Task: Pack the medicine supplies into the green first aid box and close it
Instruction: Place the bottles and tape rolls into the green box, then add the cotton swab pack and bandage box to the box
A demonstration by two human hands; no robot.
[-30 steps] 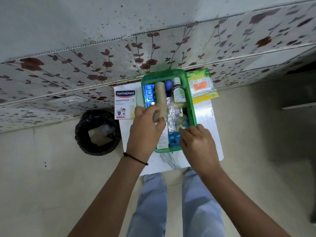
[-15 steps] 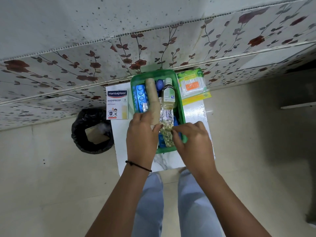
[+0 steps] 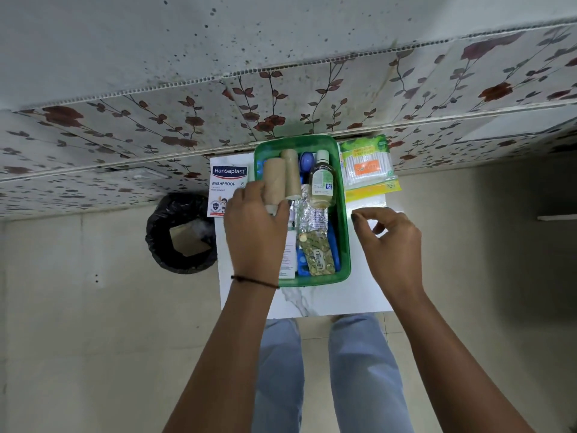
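Withdrawn since half a second ago: right hand (image 3: 388, 242), now over table (image 3: 359, 295) right of green first aid box (image 3: 345, 245), fingers loosely curled, empty. Left hand (image 3: 254, 232) clamped on tan bandage roll (image 3: 274, 184) above box's far-left part. Box lidless, mid-table.

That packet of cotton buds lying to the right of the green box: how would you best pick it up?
Pinch the cotton buds packet by its near yellow edge, coming from above with the free right hand. It lies flat on the table with that edge clear, while its left side sits tight against the green box, leaving probably little finger room there.
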